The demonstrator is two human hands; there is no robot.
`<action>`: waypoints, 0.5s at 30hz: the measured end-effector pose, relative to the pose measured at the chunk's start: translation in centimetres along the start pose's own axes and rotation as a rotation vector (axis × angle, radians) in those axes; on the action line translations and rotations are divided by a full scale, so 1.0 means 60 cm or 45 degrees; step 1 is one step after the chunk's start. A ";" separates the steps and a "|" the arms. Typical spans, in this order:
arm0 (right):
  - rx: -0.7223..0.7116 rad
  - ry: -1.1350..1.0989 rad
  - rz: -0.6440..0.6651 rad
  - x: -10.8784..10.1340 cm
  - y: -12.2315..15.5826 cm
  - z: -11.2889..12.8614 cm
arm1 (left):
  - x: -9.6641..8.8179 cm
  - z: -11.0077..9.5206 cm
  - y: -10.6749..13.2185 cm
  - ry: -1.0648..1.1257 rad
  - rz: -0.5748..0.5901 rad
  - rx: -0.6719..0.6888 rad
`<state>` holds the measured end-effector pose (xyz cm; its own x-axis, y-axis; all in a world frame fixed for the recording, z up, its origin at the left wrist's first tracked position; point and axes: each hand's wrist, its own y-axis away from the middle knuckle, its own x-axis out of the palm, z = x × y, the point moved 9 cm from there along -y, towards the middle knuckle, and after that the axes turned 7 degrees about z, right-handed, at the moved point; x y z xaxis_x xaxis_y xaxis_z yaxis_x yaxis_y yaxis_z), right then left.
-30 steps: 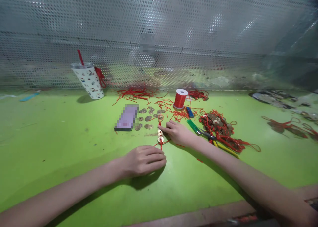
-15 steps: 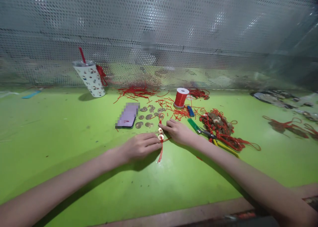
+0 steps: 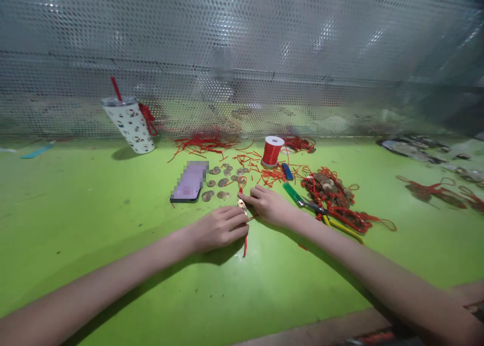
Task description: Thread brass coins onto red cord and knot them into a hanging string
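Left hand [image 3: 221, 228] lies over the lower part of a red-corded coin strand [image 3: 242, 203], fingers bent and close together; their undersides are hidden, so whether they pinch the strand cannot be told. Right hand [image 3: 268, 205] sets its extended index finger at the strand's upper end, near the knot, with the other fingers curled; whether it presses or pinches cannot be told either. The strand lies on the green table [image 3: 113, 194], its loop toward the far edge and its tail toward the near edge. Good handling here probably calls for the right finger to anchor the upper end while the left hand adjusts the lower part with even tension, coins in line and side cords untwisted. Outward from the strand: loose coins [image 3: 223, 182], with a phone [image 3: 190, 180] just beside them; toward the far edge, a spool [image 3: 271, 153] of red cord near scattered cord clippings [image 3: 273, 174]; toward the right side, yellow-handled cutters [image 3: 342, 229] against a heap of corded coins [image 3: 328, 184]; near the far edge on the left, a patterned tumbler [image 3: 132, 126]
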<state>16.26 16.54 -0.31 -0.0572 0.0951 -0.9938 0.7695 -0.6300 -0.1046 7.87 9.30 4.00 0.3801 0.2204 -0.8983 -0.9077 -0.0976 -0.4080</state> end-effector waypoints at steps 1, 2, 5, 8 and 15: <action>0.002 0.002 0.010 0.000 0.000 0.000 | -0.005 -0.006 0.002 -0.025 -0.043 0.051; 0.003 0.002 0.019 0.001 -0.001 0.000 | -0.008 -0.007 0.004 -0.011 -0.067 0.061; 0.009 0.002 0.033 0.002 -0.002 0.000 | -0.012 -0.014 0.007 0.065 -0.094 0.066; 0.015 0.018 0.025 0.001 -0.002 0.001 | -0.009 -0.016 0.009 0.222 -0.083 -0.014; 0.038 0.031 0.061 0.001 -0.001 0.002 | 0.030 0.047 0.027 1.033 -0.027 -0.754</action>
<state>16.11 16.48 -0.35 -0.0052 0.0827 -0.9966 0.7515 -0.6571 -0.0584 6.60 12.28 2.21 0.6017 -0.4789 -0.6392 -0.7486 -0.6171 -0.2424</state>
